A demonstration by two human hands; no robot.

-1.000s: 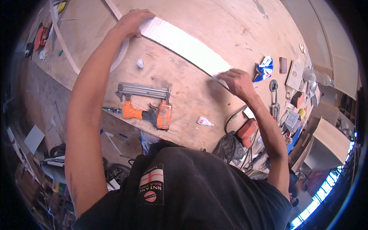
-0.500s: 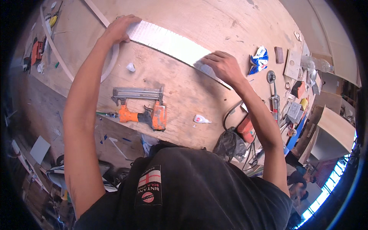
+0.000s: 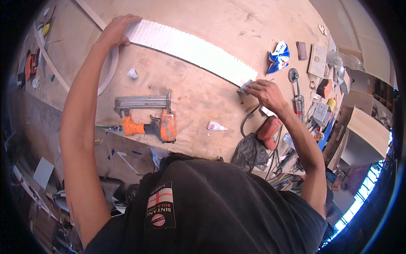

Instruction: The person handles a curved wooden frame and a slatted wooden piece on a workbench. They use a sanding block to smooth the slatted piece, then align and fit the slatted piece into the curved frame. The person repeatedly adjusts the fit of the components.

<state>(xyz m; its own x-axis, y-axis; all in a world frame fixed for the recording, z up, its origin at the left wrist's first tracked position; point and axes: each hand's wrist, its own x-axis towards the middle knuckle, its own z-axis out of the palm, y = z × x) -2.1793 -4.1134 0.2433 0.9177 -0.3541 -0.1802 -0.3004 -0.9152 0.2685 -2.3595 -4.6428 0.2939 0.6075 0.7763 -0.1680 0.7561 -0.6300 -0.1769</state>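
A long white strip of board [image 3: 190, 51] with evenly spaced cuts across it lies slantwise on the wooden workbench. My left hand [image 3: 119, 31] grips its far left end, thumb on the near edge and fingers over the far side. My right hand [image 3: 266, 94] is at the strip's near right end, its fingers closed on a small grey piece of sandpaper [image 3: 245, 87] that touches the board's corner. The fingers partly cover the sandpaper.
An orange nail gun [image 3: 146, 120] with a hose lies nearer me, beside a small white glue bottle [image 3: 216, 126] and a white cap [image 3: 133, 73]. A blue-white packet [image 3: 278, 58], a red power tool [image 3: 270, 132] and a black plastic bag [image 3: 250, 151] are at the right.
My right hand has slid along the board with the sandpaper, rightward and nearer me, to its end. My left hand keeps its hold. The whole view has shifted slightly.
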